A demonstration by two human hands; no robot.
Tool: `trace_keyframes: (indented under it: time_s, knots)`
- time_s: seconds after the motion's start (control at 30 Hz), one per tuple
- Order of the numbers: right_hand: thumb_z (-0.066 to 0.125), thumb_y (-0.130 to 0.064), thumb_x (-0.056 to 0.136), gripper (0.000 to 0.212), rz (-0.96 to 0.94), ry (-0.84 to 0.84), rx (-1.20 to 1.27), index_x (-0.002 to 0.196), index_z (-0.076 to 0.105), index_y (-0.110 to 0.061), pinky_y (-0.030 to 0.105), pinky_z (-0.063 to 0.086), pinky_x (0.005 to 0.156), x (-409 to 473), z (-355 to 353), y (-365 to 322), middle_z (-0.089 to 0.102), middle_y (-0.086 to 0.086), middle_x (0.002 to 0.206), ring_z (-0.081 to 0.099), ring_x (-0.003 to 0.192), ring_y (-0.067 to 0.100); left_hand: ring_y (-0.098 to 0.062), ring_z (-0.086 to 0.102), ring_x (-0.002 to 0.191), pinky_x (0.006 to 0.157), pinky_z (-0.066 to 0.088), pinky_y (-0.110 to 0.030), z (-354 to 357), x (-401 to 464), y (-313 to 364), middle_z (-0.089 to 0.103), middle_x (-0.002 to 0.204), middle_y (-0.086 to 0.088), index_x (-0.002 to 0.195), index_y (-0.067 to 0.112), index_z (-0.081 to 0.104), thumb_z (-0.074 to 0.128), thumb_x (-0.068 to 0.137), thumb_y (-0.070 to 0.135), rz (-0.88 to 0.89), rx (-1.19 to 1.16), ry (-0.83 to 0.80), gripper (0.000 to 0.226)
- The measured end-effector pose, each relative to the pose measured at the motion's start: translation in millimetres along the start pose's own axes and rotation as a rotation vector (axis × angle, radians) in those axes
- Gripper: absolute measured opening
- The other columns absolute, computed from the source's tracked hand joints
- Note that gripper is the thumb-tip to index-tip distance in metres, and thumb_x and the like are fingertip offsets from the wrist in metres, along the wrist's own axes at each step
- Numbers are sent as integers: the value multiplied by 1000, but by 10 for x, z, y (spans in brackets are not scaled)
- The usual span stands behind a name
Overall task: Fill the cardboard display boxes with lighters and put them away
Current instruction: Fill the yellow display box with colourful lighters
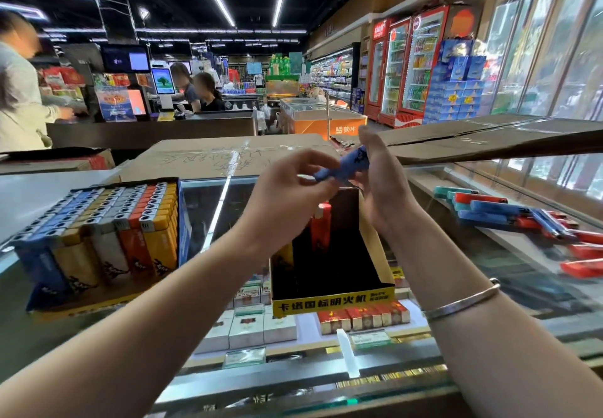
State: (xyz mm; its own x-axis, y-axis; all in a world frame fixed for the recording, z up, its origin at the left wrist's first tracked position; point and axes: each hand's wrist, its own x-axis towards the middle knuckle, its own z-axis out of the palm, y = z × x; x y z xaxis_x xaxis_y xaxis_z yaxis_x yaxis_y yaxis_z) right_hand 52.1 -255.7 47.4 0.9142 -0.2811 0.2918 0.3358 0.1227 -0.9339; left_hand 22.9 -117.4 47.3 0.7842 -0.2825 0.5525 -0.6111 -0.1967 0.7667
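Both forearms reached in over the glass tabletop [212,208]. The left hand [290,182] pinched one end of a blue lighter [342,167] and the right hand [381,182] gripped the other, its fingers [367,143] hiding part of it. Below stood a nearly empty display box [332,300] with a few blurred lighters inside. A full box [107,238] sat left; loose lighters [522,218] lay right, cut off.
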Motion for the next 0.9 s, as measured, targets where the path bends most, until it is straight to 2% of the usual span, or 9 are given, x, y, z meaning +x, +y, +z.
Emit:
trace_keyframes:
  time_s: [0.1,0.2,0.3,0.4,0.47,0.57,0.67,0.8,0.9]
  knots:
    - [38,-47,96,44,-8,21,-66,74,56,-13,40,44,84,19,-38,8,61,9,80,58,86,27,-8,61,72,61,48,-15,-100,126,13,66,85,5,83,32,66,65,83,5,-72,38,-5,27]
    - [31,-42,99,46,32,54,-187,76,55,-11,31,38,67,43,-122,28,61,9,79,57,76,19,-9,61,76,61,47,-11,-146,227,20,67,86,8,86,28,68,60,85,2,-1,365,-106,28]
    - [33,-37,99,41,114,11,-281,83,57,-8,28,33,59,60,-168,47,63,10,83,55,74,18,-11,60,84,71,48,-22,-97,285,56,67,90,7,94,23,70,58,86,1,133,642,-170,27]
    - [45,-21,95,23,124,-100,-430,78,56,-13,21,38,56,60,-154,55,56,2,78,50,68,9,-16,61,83,72,52,-33,-14,346,92,67,95,0,101,17,65,60,82,0,227,740,-189,26]
    - [49,-8,89,21,135,-196,-502,70,56,-14,21,39,58,38,-147,77,54,3,72,49,65,11,-17,61,81,68,51,-30,38,398,106,66,95,-3,100,13,64,61,79,1,232,781,-219,25]
    - [49,-3,85,21,184,-263,-522,68,61,-5,25,42,61,-6,-172,77,59,11,72,55,69,19,-16,60,75,60,50,-24,84,462,112,65,89,-2,91,14,70,57,74,-4,197,812,-259,28]
    - [50,-7,88,20,192,-270,-538,87,64,6,26,41,64,11,-198,66,59,12,78,55,72,17,-18,59,73,62,53,-32,115,499,106,66,84,-2,85,16,73,56,74,-3,150,831,-284,28]
    - [48,-5,91,15,245,-294,-600,96,61,-1,37,47,82,59,-196,58,57,14,87,55,85,24,-11,56,64,51,43,-22,122,541,76,60,68,9,81,21,74,59,76,2,73,838,-325,25]
    - [52,-12,90,11,320,-277,-527,89,62,-7,37,48,79,64,-223,55,62,11,85,58,89,24,-13,58,68,56,49,-25,122,567,41,64,75,5,86,22,74,61,78,5,28,836,-351,22]
